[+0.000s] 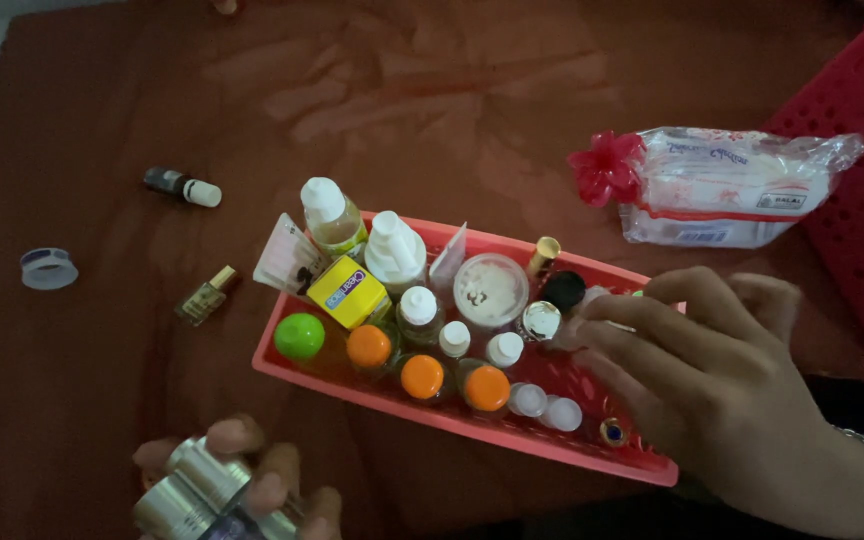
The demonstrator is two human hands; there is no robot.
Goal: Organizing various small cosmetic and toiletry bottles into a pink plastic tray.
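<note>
Silver, glossy metallic cylinders (192, 490) sit lowest in view, wrapped by the curled fingers of the left hand (242, 480). Over at the right end of the pink plastic basket (452, 415), the right hand (722, 390) reaches in, fingers loosely spread and holding nothing, fingertips touching a small round-capped bottle (542, 321). Packed upright inside are orange-capped bottles (422, 377), a green round cap (299, 336), a yellow box (350, 292) and white-capped vials (504, 349). On the rust-coloured cloth (432, 110) lie a small amber bottle (206, 296), a tape roll (49, 268) and a crinkled clear plastic bag (732, 185).

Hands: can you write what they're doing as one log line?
left hand: holds silver bottles | right hand: fingers in red basket
</note>
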